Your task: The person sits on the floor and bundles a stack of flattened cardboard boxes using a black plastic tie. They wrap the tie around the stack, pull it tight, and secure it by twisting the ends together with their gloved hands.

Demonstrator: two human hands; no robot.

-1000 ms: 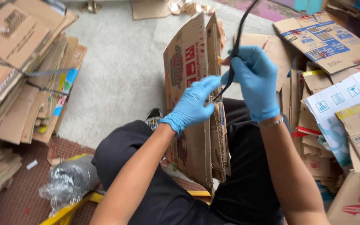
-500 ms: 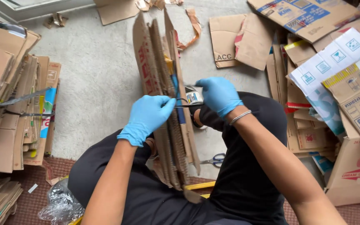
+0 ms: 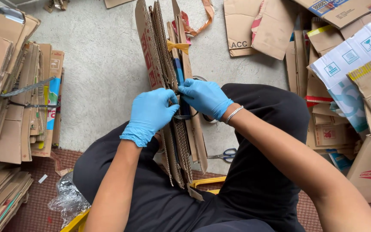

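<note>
A bundle of flattened cardboard sheets (image 3: 162, 60) stands on edge between my knees. A dark plastic strap (image 3: 184, 116) runs across its top edge. My left hand (image 3: 151, 112), in a blue glove, pinches the strap on the bundle's left side. On the right side my right hand (image 3: 205, 98), also gloved in blue, grips the same strap, fingertips almost touching the left hand's. A thin bracelet circles my right wrist. Part of the strap is hidden under my fingers.
A strapped stack of flat cardboard (image 3: 18, 99) lies at the left. Loose boxes and sheets (image 3: 344, 64) pile at the right. Scissors with blue handles (image 3: 224, 154) rest on the floor by my right leg. Crumpled clear plastic (image 3: 67, 199) sits at lower left, beside a yellow frame (image 3: 207, 182).
My hands came down from a raised strap to the bundle's top edge and drew together. The view tilted lower, and the strap's long end no longer rises above the cardboard.
</note>
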